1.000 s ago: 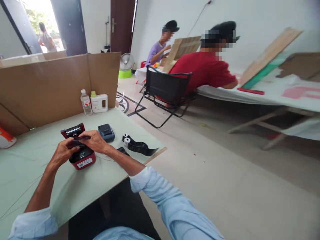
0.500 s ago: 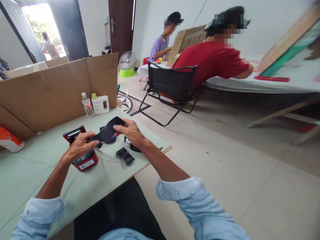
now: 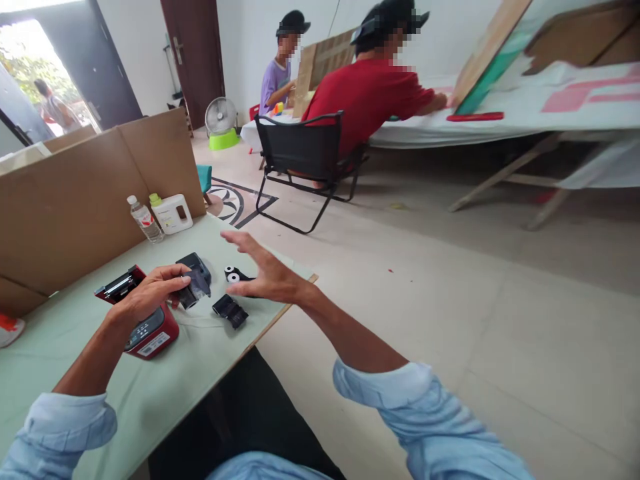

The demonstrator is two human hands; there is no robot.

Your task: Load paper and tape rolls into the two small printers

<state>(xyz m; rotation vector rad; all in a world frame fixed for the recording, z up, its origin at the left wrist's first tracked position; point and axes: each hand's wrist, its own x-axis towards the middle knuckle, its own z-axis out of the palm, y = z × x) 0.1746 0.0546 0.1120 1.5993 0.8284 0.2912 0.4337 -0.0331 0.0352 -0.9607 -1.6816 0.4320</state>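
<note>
My left hand rests on a small red and black label printer with its lid open, and its fingers pinch a dark strip of ribbon. My right hand hovers above the table's right corner with fingers spread and nothing in it. Just under it lie a black ribbon on two white rolls and a small black piece. A dark blue printer sits behind the strip.
The pale green table has a cardboard screen behind it, with a water bottle and a white jug. Two people sit at a long table beyond a black folding chair. A fan stands near the door.
My right hand has let go of the dark strip and opened, moving right above the rolls. My left hand keeps the strip by the red printer. The camera has swung right and down.
</note>
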